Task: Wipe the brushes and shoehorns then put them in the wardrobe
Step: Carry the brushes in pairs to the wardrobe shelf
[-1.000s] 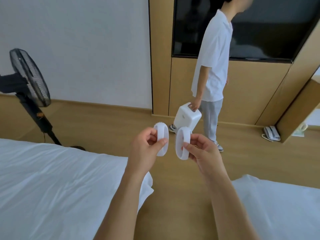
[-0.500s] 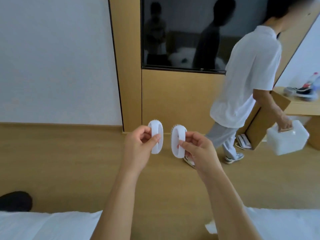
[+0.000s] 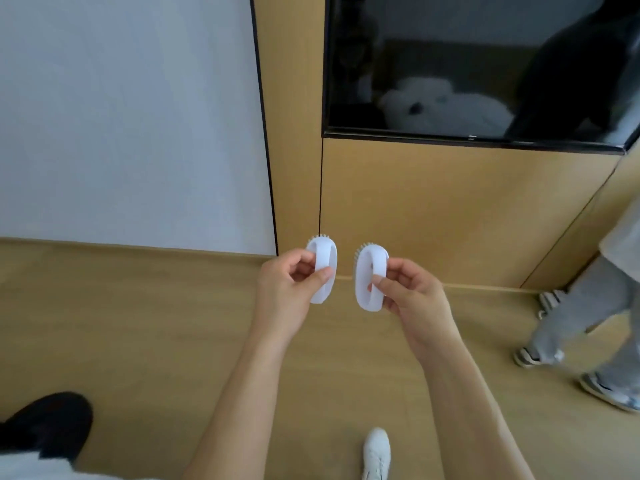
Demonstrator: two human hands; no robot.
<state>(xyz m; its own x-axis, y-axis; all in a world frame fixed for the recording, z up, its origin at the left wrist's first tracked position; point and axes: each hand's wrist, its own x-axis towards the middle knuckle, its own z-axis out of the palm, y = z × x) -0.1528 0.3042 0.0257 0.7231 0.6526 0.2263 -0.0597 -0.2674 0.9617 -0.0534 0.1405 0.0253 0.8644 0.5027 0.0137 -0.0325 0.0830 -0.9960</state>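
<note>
- Left hand: raised at mid-frame, thumb and curled fingers pinching the left brush by its loop handle.
- Right hand: level with it, pinching the right brush the same way.
- Brushes: two white oval ones, held upright on edge, just beside each other and apart; bristles peep out at the top edges.
- Surroundings: wood floor below, wood panel ahead, dark screen above it, white wall at far left; a second person's legs at right; the wearer's white shoe near.
- Not in view: cloth, shoehorns, wardrobe.
- Step, as judged: carrying both brushes toward the wardrobe; whether they are wiped cannot be told.
- Handling advice: keep each pinch firm on the handle, since smooth plastic may slip; keep the brushes apart so bristles do not snag; give the person at right room; free one hand before opening any door.
</note>
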